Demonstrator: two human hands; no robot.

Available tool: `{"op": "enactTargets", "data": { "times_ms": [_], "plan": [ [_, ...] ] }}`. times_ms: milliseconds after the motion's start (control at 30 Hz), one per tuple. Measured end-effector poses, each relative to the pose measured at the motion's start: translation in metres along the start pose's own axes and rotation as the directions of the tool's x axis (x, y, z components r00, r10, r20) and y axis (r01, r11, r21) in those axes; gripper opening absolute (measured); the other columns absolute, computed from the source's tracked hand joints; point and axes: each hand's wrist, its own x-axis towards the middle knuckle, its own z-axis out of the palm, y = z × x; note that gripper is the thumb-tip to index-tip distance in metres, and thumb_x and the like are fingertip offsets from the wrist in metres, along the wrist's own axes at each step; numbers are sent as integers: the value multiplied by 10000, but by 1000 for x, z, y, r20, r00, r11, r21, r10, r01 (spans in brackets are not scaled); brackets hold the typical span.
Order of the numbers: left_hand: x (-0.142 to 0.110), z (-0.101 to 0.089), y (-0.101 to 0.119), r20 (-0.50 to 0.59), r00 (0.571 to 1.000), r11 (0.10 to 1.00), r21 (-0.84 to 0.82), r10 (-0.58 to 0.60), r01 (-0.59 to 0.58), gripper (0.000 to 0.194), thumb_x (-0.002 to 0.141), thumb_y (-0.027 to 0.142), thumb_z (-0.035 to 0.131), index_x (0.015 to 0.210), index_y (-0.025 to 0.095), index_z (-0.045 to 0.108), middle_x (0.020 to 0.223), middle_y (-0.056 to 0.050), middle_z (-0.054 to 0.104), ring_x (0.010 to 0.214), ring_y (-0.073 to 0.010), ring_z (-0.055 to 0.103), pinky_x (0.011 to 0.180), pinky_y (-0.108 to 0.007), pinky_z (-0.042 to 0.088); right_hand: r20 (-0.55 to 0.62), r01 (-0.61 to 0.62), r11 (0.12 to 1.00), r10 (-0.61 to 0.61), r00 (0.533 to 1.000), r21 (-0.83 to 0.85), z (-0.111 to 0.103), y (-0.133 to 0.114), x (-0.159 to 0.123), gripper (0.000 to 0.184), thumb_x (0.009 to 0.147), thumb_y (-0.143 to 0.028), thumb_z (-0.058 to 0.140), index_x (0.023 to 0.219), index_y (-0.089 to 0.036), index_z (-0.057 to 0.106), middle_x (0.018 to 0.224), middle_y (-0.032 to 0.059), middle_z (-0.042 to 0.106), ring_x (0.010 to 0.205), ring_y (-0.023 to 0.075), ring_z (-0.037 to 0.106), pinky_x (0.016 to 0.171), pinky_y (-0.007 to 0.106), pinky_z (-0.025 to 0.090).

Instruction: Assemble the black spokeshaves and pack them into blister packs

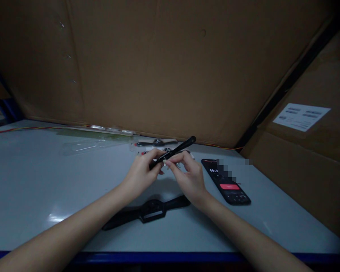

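My left hand (143, 172) and my right hand (188, 177) meet above the middle of the pale table (39, 181). Both are closed in a pinch on a thin black strap (175, 150) that slants up to the right, its far end free. The left fingers grip its lower end, the right fingertips touch it just beside them. On the table below my wrists lies a black watch band with an empty square frame (149, 212), flat and untouched.
A phone (226, 183) with a lit timer screen lies right of my hands. Watches in clear packets (157, 143) and clear plastic sleeves (85, 145) lie near the back. Cardboard walls (170, 64) close off the back and right. A red-yellow wire (22, 129) runs along the far edge.
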Motion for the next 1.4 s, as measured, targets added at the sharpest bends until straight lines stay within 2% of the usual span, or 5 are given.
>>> {"op": "enactTargets", "data": {
  "times_ms": [400,567,833,1300,1400],
  "plan": [
    [2,1,-1,-6,995,990,-107,-98,97,131,782,189,529,895,129,561,823,-31,623,574,-105,614,484,-196,487,46,100,985,-94,995,-143,-1,6,3,95,815,-243,568,744,-198,525,660,-8,575,618,131,542,595,259,412],
    [7,1,2,132,959,922,-268,-253,280,159,758,220,583,873,119,540,697,-11,619,503,-126,633,371,-157,435,187,377,815,-327,926,-440,-5,11,7,168,867,-261,483,709,-206,500,629,16,551,620,162,483,613,306,350],
    [9,1,1,195,913,831,-381,-357,406,130,735,139,599,847,117,538,644,-15,642,508,-144,651,353,-144,429,335,489,652,-356,872,-579,-5,7,11,236,902,-240,378,714,-195,514,649,42,571,641,183,490,627,328,298],
    [8,1,4,150,921,870,-304,-360,389,145,730,105,584,872,114,556,682,-8,633,467,-125,630,346,-157,439,144,135,912,-84,986,-387,-1,5,8,60,843,-248,478,794,-214,486,596,-30,519,559,137,476,573,269,330],
    [9,-1,2,163,912,850,-332,-375,409,166,733,102,582,897,111,552,702,-17,641,489,-129,640,352,-153,448,188,205,904,-142,972,-375,-4,5,9,46,851,-216,465,836,-213,508,648,-13,567,603,145,503,608,278,342]
  ]
}}
